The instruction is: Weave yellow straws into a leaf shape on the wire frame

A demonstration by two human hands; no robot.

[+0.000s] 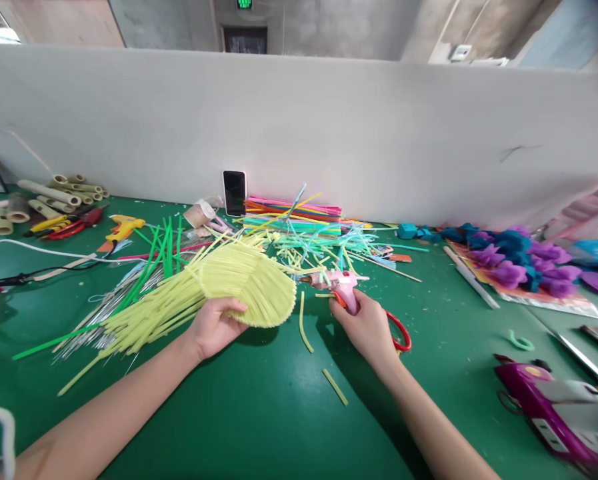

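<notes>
Fan (pixel 253 280): yellow, ribbed, round-edged, mid-frame.
Left hand (pixel 220 327): fingers clamped on Fan.
Right hand (pixel 366 327): fingers clamped on glue gun (pixel 343 281).

A: So what sort of place are we in?

B: Craft workshop, we reckon. Green worktable (pixel 269 420), pink glue gun (pixel 347 285) mid-view, yellow glue gun (pixel 123 228) at nine o'clock, heaped fuzzy stems (pixel 293 227) around centre.

A: And the building?

B: We've got a bare grey wall (pixel 329 30) and lit EXIT sign (pixel 245 4) up near twelve, so pretty industrial.
</notes>
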